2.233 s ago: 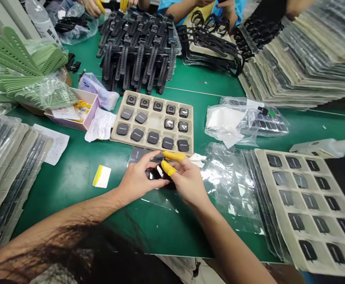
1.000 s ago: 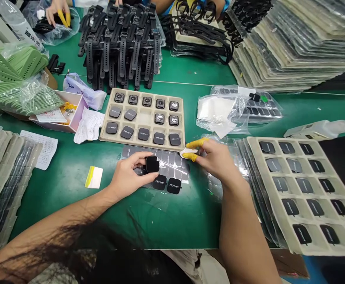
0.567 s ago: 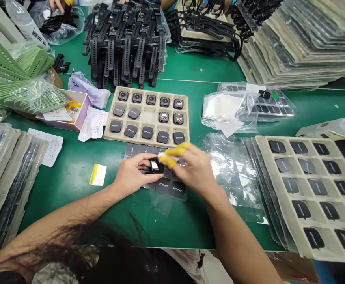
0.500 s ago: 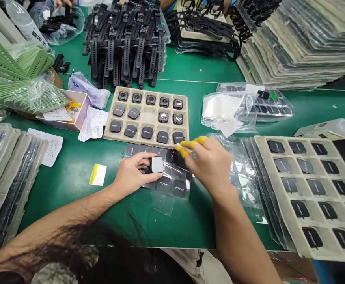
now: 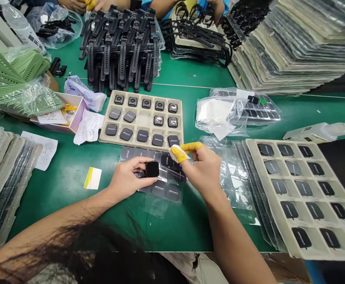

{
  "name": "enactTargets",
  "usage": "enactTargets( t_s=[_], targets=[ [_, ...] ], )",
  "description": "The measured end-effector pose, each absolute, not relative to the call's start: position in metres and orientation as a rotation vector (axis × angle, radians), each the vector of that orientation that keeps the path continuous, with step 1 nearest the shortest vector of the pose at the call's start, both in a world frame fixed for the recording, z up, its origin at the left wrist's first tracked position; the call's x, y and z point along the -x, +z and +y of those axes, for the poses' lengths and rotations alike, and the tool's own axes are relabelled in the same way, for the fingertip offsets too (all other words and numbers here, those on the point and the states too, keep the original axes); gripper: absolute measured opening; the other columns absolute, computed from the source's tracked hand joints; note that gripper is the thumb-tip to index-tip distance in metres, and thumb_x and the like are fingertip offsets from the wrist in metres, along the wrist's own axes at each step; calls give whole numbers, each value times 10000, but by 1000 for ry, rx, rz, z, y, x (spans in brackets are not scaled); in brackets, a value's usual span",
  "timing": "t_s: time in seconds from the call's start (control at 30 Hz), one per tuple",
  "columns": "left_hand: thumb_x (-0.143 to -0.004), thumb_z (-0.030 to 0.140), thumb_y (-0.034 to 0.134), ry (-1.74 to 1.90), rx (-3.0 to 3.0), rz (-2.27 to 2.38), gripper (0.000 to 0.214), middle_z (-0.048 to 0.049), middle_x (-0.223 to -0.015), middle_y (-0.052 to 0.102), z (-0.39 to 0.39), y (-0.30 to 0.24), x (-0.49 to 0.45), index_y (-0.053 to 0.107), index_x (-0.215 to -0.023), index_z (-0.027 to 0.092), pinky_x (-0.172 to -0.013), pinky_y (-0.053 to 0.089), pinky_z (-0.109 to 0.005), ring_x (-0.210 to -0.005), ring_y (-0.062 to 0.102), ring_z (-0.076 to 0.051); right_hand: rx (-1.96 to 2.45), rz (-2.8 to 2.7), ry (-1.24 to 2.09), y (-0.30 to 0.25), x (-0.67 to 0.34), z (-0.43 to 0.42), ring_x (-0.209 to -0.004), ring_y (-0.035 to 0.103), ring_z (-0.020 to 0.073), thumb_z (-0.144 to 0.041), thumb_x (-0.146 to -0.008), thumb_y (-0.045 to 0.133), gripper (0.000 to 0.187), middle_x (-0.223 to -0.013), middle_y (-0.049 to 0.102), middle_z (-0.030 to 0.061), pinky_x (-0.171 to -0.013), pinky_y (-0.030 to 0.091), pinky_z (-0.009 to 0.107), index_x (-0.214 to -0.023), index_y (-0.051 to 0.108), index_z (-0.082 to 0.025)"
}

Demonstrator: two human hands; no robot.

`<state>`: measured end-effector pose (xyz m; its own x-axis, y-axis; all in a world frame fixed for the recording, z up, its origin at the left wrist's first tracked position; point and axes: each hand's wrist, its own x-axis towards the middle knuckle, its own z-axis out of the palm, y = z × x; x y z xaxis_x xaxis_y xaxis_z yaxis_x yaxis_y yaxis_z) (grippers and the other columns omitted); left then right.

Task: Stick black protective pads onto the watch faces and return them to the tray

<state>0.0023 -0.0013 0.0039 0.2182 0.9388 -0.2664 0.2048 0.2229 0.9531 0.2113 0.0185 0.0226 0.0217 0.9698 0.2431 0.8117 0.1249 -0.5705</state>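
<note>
My left hand (image 5: 127,179) is closed on a small black square watch body (image 5: 152,169), held face up just above a clear sheet of black screen films (image 5: 166,189) lying on the green table. Close to its right, my right hand (image 5: 203,169) has yellow finger cots on thumb and forefinger, and these pinch a small white wipe (image 5: 176,150). Just behind both hands lies a beige tray (image 5: 144,120) with several watch bodies in its pockets.
A larger beige tray (image 5: 250,152) of black pieces lies at right over clear bags. Black strapped watches (image 5: 122,43) and stacked trays (image 5: 293,47) stand at the back. Green straps (image 5: 12,79), a small pink box (image 5: 79,114), papers and a yellow-white pad (image 5: 93,178) lie left. Another person's hands (image 5: 83,4) work opposite.
My right hand swung out to the right with the white wipe, then came back to the watch body. My left hand has kept the watch body in the same place.
</note>
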Motion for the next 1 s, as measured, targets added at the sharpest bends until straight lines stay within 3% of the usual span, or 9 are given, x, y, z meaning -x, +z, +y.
enactTargets(
  t_s=[0.13,0.3,0.37,0.53,0.7,0.87,1.0],
  targets=[
    [-643,262,850,757,-1303,1285,483,-20,-920,805,-1,3,-2,727,-1107,206,-909,641,-364,-877,774,-216,1395,-2013,662,24,-195,10,-745,643,217,-367,-930,626,108,-848,716,32,-658,485,366,-893,619,-265],
    [-653,252,854,828,-1305,1301,447,-7,-842,797,0,6,-4,719,-1075,192,-884,652,-352,-831,771,-194,1924,-2025,30,18,-219,21,-916,607,342,-342,-928,586,207,-939,687,178,-780,467,498,-905,695,-168],
    [-648,234,857,889,-1301,1283,449,-18,-847,799,0,6,-5,718,-1072,180,-855,662,-343,-823,773,-192,1984,-1854,-20,22,-239,27,-1000,585,349,-358,-906,620,239,-1039,668,179,-820,476,506,-999,714,-160],
    [-638,224,877,1017,-1405,1264,464,-48,-859,802,-4,2,-4,724,-1070,154,-804,669,-318,-784,772,-187,1560,-1964,706,49,-258,21,-1065,639,248,-414,-902,684,367,-1168,693,64,-910,520,426,-1229,649,-252],
    [-671,205,869,1100,-1675,1219,429,-43,-915,807,-5,-1,-2,730,-1076,181,-740,672,-286,-727,764,-167,1394,-1988,714,50,-245,15,-1124,636,238,-324,-907,699,328,-1181,695,88,-988,512,427,-1215,643,-225],
    [-720,170,847,1157,-2038,1030,401,-50,-983,808,-5,1,-1,710,-1097,183,-738,656,-222,-756,774,-149,1199,-2162,902,27,-228,13,-1043,676,220,-144,-913,614,306,-1127,715,81,-887,572,403,-1209,646,-215],
    [-750,181,829,1154,-2122,951,366,-50,-971,805,-4,1,0,709,-1095,198,-823,656,-269,-860,780,-180,1247,-2001,981,25,-224,10,-909,716,163,-19,-838,550,397,-1041,744,41,-805,605,309,-1153,677,-223]
  ],
)
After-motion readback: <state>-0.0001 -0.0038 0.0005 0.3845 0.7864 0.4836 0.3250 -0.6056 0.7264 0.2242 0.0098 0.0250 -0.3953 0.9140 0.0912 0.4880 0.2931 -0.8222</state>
